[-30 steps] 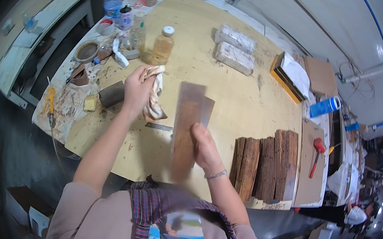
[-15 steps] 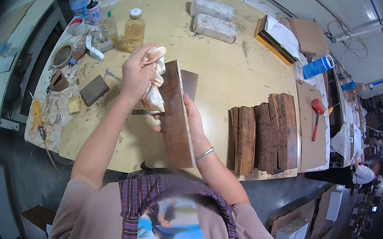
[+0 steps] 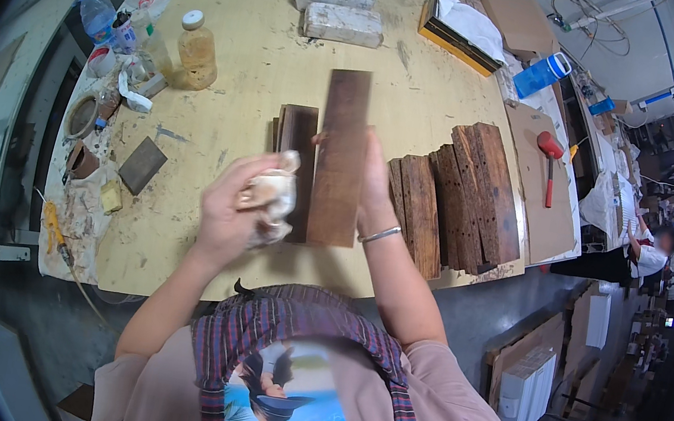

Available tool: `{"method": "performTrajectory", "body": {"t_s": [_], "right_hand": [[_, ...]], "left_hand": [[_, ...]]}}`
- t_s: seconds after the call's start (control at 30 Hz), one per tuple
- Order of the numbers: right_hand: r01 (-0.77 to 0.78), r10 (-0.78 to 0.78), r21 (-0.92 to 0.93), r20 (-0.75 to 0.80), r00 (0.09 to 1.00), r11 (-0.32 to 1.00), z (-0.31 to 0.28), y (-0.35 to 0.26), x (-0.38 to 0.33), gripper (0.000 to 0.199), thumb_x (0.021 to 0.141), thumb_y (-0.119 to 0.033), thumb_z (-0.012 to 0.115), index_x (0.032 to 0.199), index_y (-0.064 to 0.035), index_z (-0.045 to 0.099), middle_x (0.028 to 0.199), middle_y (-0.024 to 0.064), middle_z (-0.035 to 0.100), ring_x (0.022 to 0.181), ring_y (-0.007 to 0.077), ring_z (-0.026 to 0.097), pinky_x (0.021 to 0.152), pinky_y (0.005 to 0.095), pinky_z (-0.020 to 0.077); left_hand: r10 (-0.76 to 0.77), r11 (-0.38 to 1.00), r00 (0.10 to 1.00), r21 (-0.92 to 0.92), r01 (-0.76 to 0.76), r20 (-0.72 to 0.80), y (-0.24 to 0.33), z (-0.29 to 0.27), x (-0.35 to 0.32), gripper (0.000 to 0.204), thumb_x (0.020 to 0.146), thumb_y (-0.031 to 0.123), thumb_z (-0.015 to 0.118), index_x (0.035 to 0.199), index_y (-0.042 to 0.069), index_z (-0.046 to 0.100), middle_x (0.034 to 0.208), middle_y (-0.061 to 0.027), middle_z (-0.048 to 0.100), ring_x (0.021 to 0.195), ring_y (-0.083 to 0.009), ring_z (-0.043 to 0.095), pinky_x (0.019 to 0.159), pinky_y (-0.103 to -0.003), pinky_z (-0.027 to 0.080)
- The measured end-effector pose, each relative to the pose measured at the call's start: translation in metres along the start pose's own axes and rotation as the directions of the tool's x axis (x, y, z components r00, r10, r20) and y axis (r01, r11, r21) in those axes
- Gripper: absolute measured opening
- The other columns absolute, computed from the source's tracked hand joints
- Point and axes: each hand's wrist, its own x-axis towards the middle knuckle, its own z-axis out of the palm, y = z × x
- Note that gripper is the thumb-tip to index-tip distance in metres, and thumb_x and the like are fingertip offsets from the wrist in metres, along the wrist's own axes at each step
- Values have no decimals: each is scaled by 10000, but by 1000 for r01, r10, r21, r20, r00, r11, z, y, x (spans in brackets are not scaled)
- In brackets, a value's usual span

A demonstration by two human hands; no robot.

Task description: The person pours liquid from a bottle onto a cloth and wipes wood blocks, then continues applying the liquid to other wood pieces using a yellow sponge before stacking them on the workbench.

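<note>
The workbench (image 3: 288, 72) carries a row of rough planks (image 3: 452, 197) near its right edge. Above its near edge, the dark board (image 3: 339, 159) is held up lengthwise by the right hand (image 3: 375, 190), fingers apparently behind it. The left hand (image 3: 228, 212) is closed around a crumpled rag (image 3: 273, 201) at the board's left edge. With one-sided support, hard rubbing could tip the board onto the second dark board (image 3: 294, 156) beneath.

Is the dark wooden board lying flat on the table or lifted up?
Lifted. The right hand holds the dark wooden board from behind, above the table, while the left hand presses a crumpled cloth beside its edge.
</note>
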Motion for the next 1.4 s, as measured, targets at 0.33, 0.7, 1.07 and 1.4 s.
{"method": "performTrajectory", "body": {"t_s": [0.33, 0.7, 1.07, 1.4], "right_hand": [[-289, 290, -12, 32, 957, 957, 8, 32, -38, 493, 1050, -436, 366, 1238, -33, 579, 973, 110, 695, 850, 183, 691, 712, 326, 586], [-220, 221, 44, -30, 975, 975, 9, 36, -42, 561, 1068, -443, 265, 1286, -14, 553, 1076, 136, 685, 964, 185, 670, 839, 308, 552], [-226, 242, -196, 63, 968, 954, 2, 35, -59, 536, 1069, -424, 302, 1205, 3, 596, 975, 121, 699, 819, 186, 679, 732, 326, 565], [-118, 169, -335, 127, 977, 935, 2, 35, -61, 545, 1070, -421, 309, 1150, 19, 620, 964, 127, 704, 813, 184, 685, 740, 317, 565]], "left_hand": [[97, 748, 993, 663, -29, -66, -7, -11, 101, 283, 934, 215, 602, 1197, 132, 669, 1170, -91, 672, 1073, -208, 630, 980, -442, 432], [430, 704, 903, 624, -338, 3, 4, 4, 68, 385, 847, 57, 668, 1229, 81, 626, 1234, -109, 616, 950, -240, 655, 860, -333, 553], [-241, 969, 970, -54, 241, 10, 12, -25, 93, 218, 831, -36, 668, 1048, -21, 673, 889, -27, 685, 726, -60, 595, 646, -207, 496], [-267, 925, 934, -336, 179, -237, -18, -23, 98, 160, 894, 85, 686, 1029, 0, 708, 837, -53, 684, 649, -48, 568, 577, -206, 460]]}}
